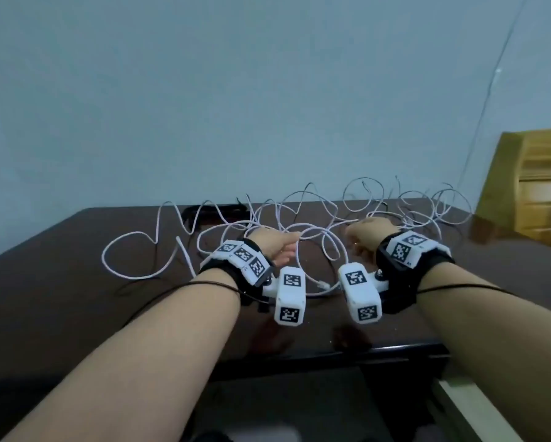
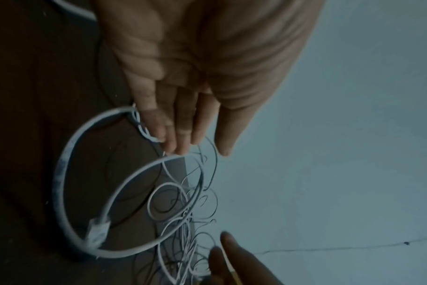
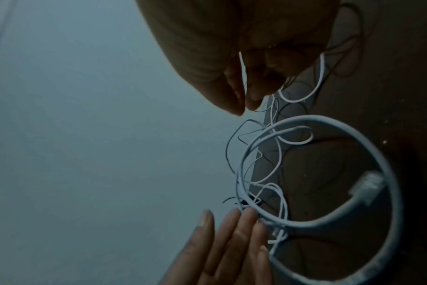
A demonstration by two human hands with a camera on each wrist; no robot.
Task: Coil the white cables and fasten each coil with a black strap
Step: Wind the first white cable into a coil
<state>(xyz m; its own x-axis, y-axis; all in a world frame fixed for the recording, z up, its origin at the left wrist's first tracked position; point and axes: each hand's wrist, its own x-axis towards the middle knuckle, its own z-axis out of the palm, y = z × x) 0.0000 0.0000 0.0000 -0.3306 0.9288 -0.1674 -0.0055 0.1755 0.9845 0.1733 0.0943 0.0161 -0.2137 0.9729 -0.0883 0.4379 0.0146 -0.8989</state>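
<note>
Near the table's [image 1: 60,282] far edge white cables [image 1: 299,215] sprawl tangled, uncountable. Left hand [image 1: 279,247] fingers extended, touching one loop; right hand [image 1: 368,237] pinches a cable. No legible writing.

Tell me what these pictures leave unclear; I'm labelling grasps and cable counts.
- Right hand grip: head view shows only its back; in the right wrist view the curled fingers hide how the cable runs between them.
- Cable count: the tangle overlaps itself in every view.
- Black straps: a small, blurred dark heap, head view.
</note>
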